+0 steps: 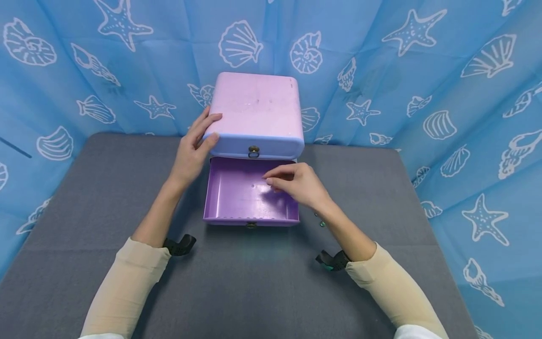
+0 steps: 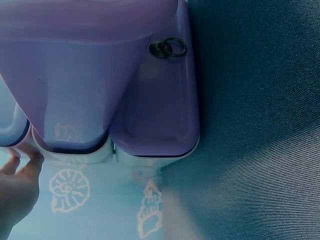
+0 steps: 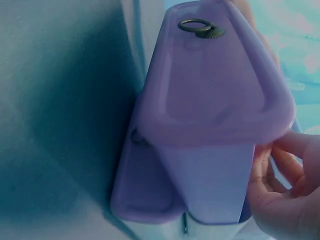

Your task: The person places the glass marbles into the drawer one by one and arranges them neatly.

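A small drawer chest with a pink top (image 1: 256,103) stands at the back of the table. Its blue upper drawer (image 1: 230,146) is closed. Beneath it, a purple drawer (image 1: 237,195) is pulled out, with a tiny dark speck on its inside. My left hand (image 1: 190,153) rests against the chest's left side, fingertips on the top edge. Over the open drawer's right half is my right hand (image 1: 298,183), thumb and index fingertips close together. Whether something tiny sits between them is hidden. A lower purple drawer (image 2: 160,102), closed, shows in the left wrist view.
Small green beads (image 1: 322,224) lie on the grey table (image 1: 262,282) beside my right forearm. Behind and to the sides hangs a blue curtain (image 1: 271,37) with shell prints, close to the chest's back. Dark wrist straps (image 1: 179,246) stick out from both wrists.
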Available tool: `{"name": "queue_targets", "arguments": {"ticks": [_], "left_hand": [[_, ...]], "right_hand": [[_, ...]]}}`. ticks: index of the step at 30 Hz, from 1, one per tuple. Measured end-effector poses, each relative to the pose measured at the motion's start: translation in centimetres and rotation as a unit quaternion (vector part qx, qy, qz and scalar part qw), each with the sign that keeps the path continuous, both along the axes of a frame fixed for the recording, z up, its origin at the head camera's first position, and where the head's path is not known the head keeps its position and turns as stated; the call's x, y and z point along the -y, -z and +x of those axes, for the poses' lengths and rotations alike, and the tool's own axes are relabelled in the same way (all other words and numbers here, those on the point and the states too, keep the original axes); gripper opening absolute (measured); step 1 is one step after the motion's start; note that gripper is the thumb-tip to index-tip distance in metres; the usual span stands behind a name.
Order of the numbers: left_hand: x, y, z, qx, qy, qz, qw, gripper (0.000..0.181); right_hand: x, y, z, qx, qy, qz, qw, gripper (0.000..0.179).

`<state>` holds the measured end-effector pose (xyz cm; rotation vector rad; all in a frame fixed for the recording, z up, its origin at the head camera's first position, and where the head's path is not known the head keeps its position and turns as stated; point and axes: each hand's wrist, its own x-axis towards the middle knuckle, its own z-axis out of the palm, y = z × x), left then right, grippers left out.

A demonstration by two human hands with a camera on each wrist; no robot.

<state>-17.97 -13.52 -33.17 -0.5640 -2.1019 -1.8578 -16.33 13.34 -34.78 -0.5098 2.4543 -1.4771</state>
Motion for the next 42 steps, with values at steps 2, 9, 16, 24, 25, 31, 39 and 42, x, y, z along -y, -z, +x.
{"name": "queue_targets", "arguments": {"ticks": [2, 9, 16, 24, 25, 31, 39, 42], "left_hand": [[0.0, 0.0, 0.0, -0.001, -0.001, 0.000, 1.0000, 0.042], [0.0, 0.0, 0.1, 0.000, -0.003, -0.006, 1.0000, 0.042], [-0.1, 0.0, 0.1, -0.002, -0.005, -0.003, 1.0000, 0.042], [-0.1, 0.1, 0.1, -0.007, -0.006, -0.001, 1.0000, 0.041], [-0.1, 0.1, 0.0, -0.009, -0.006, -0.001, 0.9999, 0.041], [0.0, 0.2, 0.0, -0.009, -0.004, -0.003, 0.9999, 0.042], [0.0, 0.1, -0.1, -0.010, -0.002, 0.003, 0.9999, 0.041], [0.0, 0.2, -0.1, -0.008, -0.003, 0.001, 1.0000, 0.041]], "right_hand": [[-0.5, 0.2, 0.0, -0.004, -0.001, -0.023, 0.9997, 0.022], [-2.3, 0.8, 0.3, -0.015, 0.003, -0.075, 0.9971, 0.025], [-4.1, 1.2, 0.9, -0.015, 0.014, -0.075, 0.9970, 0.023], [-6.0, 1.9, 1.4, -0.018, 0.024, -0.072, 0.9970, 0.020], [-6.2, 2.0, 1.5, -0.019, 0.025, -0.069, 0.9971, 0.020], [-7.5, 2.7, 1.9, -0.018, 0.032, -0.058, 0.9976, 0.020], [-9.0, 3.9, 2.6, -0.004, 0.042, -0.054, 0.9977, 0.018], [-9.6, 4.6, 2.9, 0.004, 0.047, -0.050, 0.9977, 0.019]]}}
